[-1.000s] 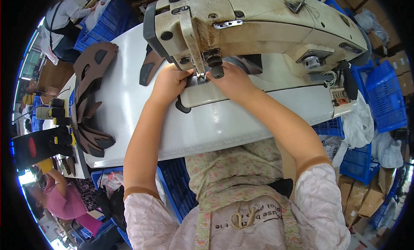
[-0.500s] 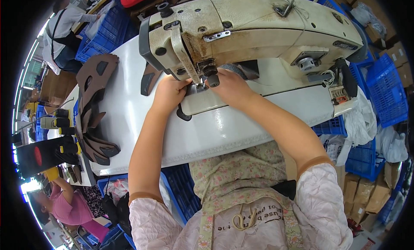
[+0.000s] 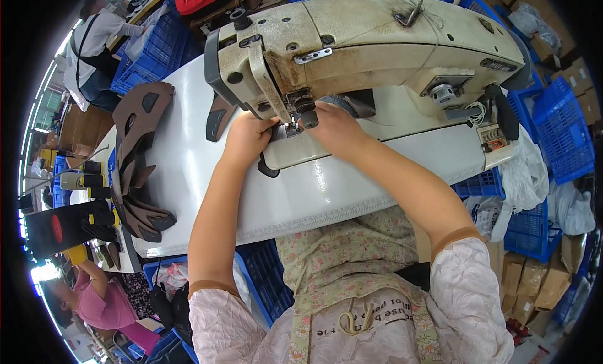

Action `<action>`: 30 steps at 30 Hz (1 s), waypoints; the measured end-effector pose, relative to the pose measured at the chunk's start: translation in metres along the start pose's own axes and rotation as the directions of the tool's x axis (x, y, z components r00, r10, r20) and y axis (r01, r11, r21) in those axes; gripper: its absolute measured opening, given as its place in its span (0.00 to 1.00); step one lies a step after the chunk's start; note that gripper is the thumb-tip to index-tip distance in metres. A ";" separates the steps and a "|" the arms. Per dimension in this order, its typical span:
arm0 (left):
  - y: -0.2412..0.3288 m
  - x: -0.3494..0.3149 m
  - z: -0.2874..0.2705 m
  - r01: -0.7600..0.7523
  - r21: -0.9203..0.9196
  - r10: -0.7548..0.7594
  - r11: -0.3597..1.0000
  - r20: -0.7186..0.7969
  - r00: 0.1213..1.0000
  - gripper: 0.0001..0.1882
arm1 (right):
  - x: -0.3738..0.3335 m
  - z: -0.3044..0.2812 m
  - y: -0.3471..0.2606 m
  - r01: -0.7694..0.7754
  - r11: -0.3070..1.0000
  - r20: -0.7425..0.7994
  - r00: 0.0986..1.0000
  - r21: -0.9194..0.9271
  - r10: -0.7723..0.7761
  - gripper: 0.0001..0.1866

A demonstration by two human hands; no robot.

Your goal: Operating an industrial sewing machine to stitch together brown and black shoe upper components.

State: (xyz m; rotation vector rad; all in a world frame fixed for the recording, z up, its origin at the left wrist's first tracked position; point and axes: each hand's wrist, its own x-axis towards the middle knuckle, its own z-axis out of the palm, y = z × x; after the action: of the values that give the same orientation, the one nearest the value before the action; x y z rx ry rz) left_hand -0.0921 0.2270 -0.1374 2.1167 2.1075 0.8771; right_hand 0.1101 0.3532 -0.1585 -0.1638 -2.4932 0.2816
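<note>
A cream industrial sewing machine point(image 3: 377, 40) stands over a white table. My left hand point(image 3: 248, 135) is left of its needle and presser foot point(image 3: 291, 128), with curled fingers pinching the edge of a dark brown shoe-upper piece. My right hand point(image 3: 339, 129) is closed just right of the foot, its fingertips hidden behind the machine's dark knob point(image 3: 308, 118). Beyond that hand, part of the brown piece point(image 3: 359, 105) shows under the machine arm. Another brown part with a dark patch point(image 3: 218, 120) pokes out past my left hand; whether it belongs to the same piece I cannot tell.
A stack of brown cut shoe pieces point(image 3: 141, 116) lies on the table's left. Thread spools point(image 3: 93, 179) stand beyond it. Blue crates point(image 3: 561, 128) and cardboard boxes point(image 3: 540, 282) are at right. Other people work at far left, one in pink point(image 3: 103, 301), another in white point(image 3: 97, 37).
Both hands stay almost in the same place by the needle, the right one perhaps a touch lower. The far person in white has shifted slightly.
</note>
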 end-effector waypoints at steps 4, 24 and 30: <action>0.000 0.001 -0.001 -0.013 0.015 0.013 1.000 -0.005 1.000 0.21 | 0.001 0.000 0.001 0.023 0.999 0.008 1.000 -0.032 -0.023 0.05; 0.000 0.000 0.000 -0.009 0.005 0.009 1.000 -0.043 0.999 0.18 | 0.002 0.000 0.000 0.008 1.000 0.000 1.000 -0.019 -0.008 0.05; 0.000 0.001 -0.001 0.062 0.002 -0.062 0.998 0.031 0.998 0.22 | -0.001 -0.004 0.003 0.016 1.000 -0.024 1.000 0.015 -0.016 0.06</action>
State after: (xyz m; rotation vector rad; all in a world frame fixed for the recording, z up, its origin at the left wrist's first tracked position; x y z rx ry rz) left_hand -0.0925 0.2279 -0.1365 2.0402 2.1467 0.8315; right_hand 0.1138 0.3561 -0.1564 -0.1398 -2.4670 0.2904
